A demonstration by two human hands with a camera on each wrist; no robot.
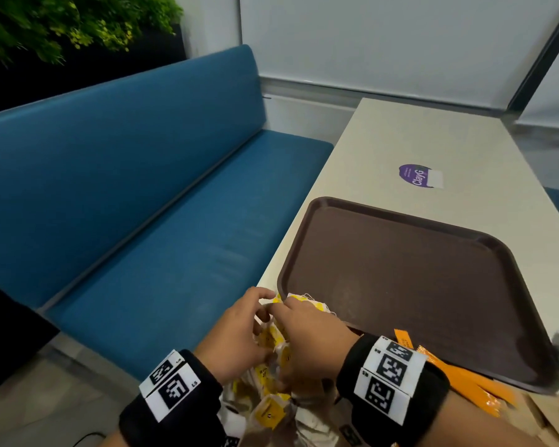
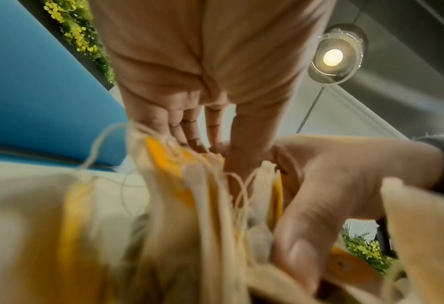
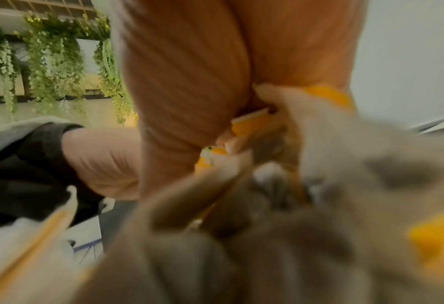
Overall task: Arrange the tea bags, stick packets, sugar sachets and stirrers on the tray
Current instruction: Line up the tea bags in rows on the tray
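A bundle of tea bags [image 1: 273, 346] with yellow tags is gripped between both hands at the near left corner of the tray [image 1: 410, 285]. The fingers of the left hand [image 1: 236, 337] are curled round the bundle from the left; the fingers of the right hand [image 1: 307, 333] are clenched on it from the right and above. In the left wrist view, loose strings [image 2: 241, 185] are seen looped between the bags just below the fingers.

The tray is bare; one or two tea bags overlap its near rim just ahead of the fingers. Orange stick packets [image 1: 465, 379] lie on the worktop [image 1: 400, 140] to the right of the right wrist, partly against the tray's near edge. Sugar sachets and stirrers cannot be identified with certainty.

Risks, as judged from this state:
- Tangled strings: if one bag is pulled free, others are likely to be dragged along and scattered.
- Proximity to the worktop edge: a bag released to the left of the fingers could drop onto the blue bench [image 1: 175, 253].
- Thin paper could be torn if the grip is tightened.
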